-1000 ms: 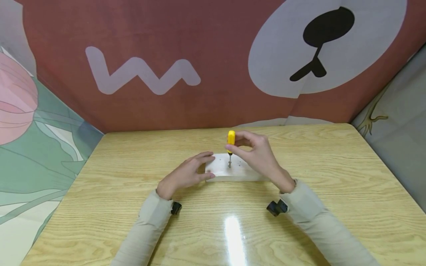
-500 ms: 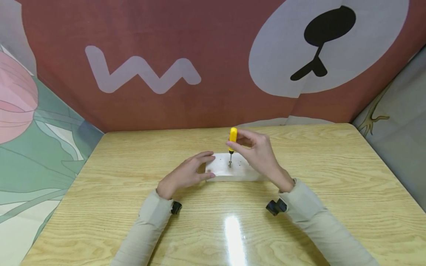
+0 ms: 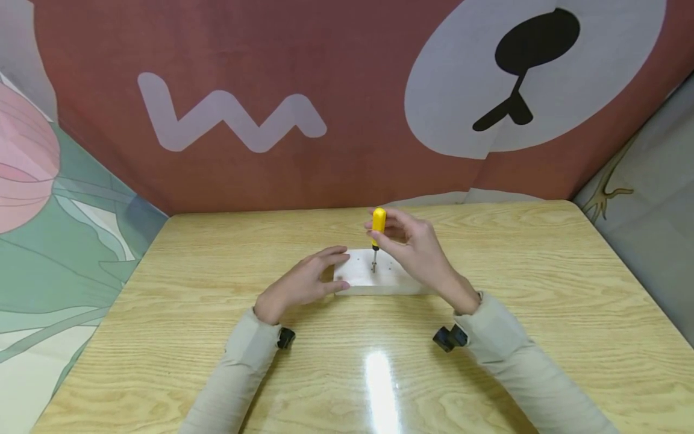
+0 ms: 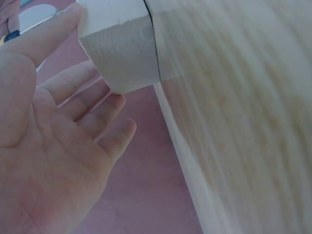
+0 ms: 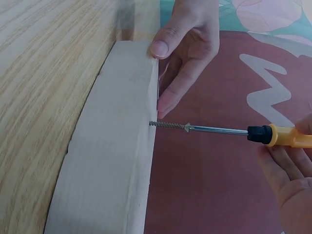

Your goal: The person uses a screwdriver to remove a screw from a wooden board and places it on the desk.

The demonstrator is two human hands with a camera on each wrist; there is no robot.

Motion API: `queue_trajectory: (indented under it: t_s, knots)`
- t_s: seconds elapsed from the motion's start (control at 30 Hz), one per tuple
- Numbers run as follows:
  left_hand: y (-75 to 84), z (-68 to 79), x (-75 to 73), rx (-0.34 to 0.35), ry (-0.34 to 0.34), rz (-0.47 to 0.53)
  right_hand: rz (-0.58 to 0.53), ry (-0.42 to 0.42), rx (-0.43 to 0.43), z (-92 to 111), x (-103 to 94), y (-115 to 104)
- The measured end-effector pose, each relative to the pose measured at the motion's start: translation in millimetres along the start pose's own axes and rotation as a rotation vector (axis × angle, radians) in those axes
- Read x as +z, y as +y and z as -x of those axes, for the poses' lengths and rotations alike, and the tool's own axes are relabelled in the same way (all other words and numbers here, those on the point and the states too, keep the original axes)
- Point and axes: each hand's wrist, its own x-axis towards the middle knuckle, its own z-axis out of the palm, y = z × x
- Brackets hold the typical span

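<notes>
Woodgrain table (image 3: 217, 259): left hand (image 3: 305, 279) grips a block (image 3: 358, 274) partly hidden behind right hand (image 3: 418, 250) pinching a screwdriver (image 3: 379, 220).

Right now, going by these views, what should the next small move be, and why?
Probably a slight turn of the yellow-handled screwdriver with the right hand: the tool's tip appears to meet the screw, whose thread visibly stands out of the wooden block, and the left hand holds the block's end.

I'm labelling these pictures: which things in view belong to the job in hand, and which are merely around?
Part of the job:
yellow screwdriver, held by the right hand
screw, at the screwdriver's tip
wooden block, held by the left hand

Merely around:
table, under the block
printed backdrop
wrist cameras
</notes>
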Motion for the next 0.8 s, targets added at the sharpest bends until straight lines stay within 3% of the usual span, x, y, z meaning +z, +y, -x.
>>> queue_trajectory:
  t_s: [0.53,0.8]
  knots:
    - [0.2,-0.3,-0.5,-0.004,-0.004,-0.002,0.0,0.074,0.017,1.0,1.6,1.4]
    - [-1.0,-0.5,0.2,-0.002,0.001,-0.018,-0.042,0.064,0.044,1.2,0.0,2.8]
